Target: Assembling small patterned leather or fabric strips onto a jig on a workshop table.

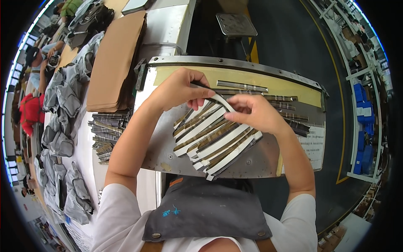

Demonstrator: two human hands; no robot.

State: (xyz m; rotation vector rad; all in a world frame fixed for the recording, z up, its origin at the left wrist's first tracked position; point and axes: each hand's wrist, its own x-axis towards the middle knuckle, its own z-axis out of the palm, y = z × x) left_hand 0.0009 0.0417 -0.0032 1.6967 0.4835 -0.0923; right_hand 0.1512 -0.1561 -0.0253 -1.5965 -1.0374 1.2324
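Fingers curled in on the left hand (183,87), with thumb and forefinger closed on the dark side of a strip (223,101); on the right hand (259,112), drawn almost together, with the white side of the same strip between thumb and forefinger; hard to judge how firmly. Held arched between both hands, just above the pile (218,140) of white, brown and dark lengths on the worktop (270,157); to handle it well, probably best to steady with the left and guide with the right; follow the natural curve, never forcing a kink; press with the fingertips alone and stay clear of the pile, so as not to drag neighbouring lengths out of line; watch for twist where dark meets white. Note, beyond the pile, the loose strips (243,86), short of the metal rail (218,61); past that, find a stool (237,25) over the dark floor (287,50).
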